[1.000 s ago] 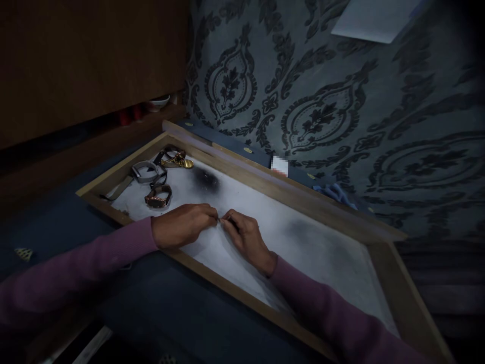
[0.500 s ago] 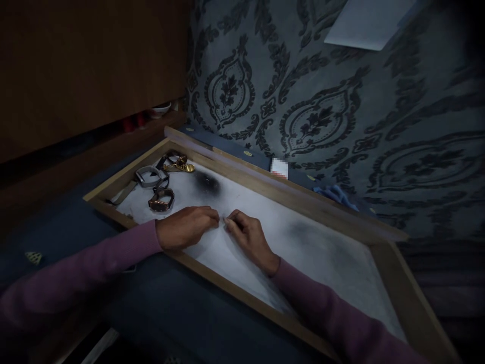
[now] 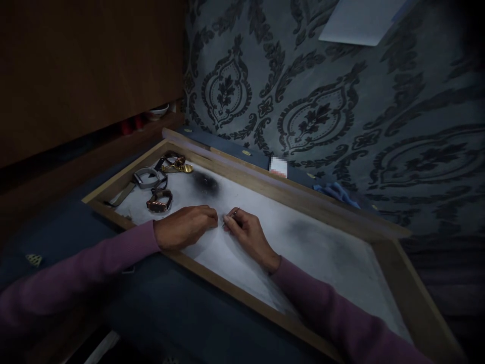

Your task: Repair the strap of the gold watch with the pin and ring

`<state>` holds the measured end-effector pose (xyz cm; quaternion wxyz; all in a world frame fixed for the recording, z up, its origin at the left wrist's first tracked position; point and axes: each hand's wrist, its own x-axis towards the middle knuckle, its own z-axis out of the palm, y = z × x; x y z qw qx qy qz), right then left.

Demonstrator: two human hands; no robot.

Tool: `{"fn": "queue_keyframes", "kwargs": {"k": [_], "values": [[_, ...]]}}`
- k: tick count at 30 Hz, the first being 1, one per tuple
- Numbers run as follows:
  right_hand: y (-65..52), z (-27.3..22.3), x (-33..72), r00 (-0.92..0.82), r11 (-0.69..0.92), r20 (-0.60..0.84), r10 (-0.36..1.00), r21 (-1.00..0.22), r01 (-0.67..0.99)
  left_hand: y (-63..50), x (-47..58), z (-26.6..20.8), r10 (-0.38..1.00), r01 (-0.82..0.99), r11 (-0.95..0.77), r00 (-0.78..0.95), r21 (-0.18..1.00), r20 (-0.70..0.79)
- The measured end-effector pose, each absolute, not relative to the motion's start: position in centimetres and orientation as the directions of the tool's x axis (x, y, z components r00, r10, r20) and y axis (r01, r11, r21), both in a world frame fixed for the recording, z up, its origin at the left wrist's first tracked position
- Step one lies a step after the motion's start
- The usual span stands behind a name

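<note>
Over the white bottom of a shallow wooden drawer point(image 3: 265, 308), my two hands come close together, a small gap between their fingertips. My left hand point(image 3: 187, 225) is closed with its fingers bent down; what it pinches, if anything, is hidden. My right hand point(image 3: 248, 232) pinches a thin, dark, small item point(image 3: 235, 212) between thumb and fingers, too small to name. Left of the hands lie a brown-gold wristwatch point(image 3: 159, 202), a grey-strapped watch point(image 3: 147, 178) and a gold-coloured watch point(image 3: 186, 168), bunched in the drawer's far left corner.
A dark smudge point(image 3: 206, 183) marks the drawer bottom. Behind the drawer are a small white card point(image 3: 279, 167) and a crumpled blue cloth point(image 3: 336, 194). Patterned fabric point(image 3: 318, 116) rises at the back, with a white sheet point(image 3: 359, 23) on it. Brown wooden furniture point(image 3: 91, 65) stands at the left.
My right fingers have shifted slightly, and the thin dark item in them shows more clearly. My left hand stays almost where it was. The view has moved a little.
</note>
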<state>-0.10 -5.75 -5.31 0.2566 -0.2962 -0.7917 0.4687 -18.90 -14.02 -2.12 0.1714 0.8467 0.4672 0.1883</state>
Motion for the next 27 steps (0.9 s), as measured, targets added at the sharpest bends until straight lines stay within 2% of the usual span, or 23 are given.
{"fn": "queue_keyframes", "kwargs": {"k": [9,17,24,27], "values": [[-5.6,-5.1,0.2,-0.663,0.389,0.161,0.731,-0.897,0.21,-14.1,-18.8,-1.8,0.852,0.733,-0.509,0.504,0.451,0.144],[-4.8,-5.1,1.8,-0.685,0.316,0.098,0.722,-0.927,0.201,-14.4,-18.7,-1.6,0.824,0.779,-0.559,0.561,0.285,0.084],[-3.3,-4.8,2.7,-0.764,0.435,0.155,0.626,-0.882,0.178,-14.3,-18.6,-1.0,0.829,0.789,-0.545,0.558,0.283,0.038],[-3.0,-4.8,3.0,-0.779,0.489,0.179,0.6,-0.853,0.181,-14.2,-18.4,-1.0,0.821,0.795,-0.558,0.57,0.24,0.021]]}}
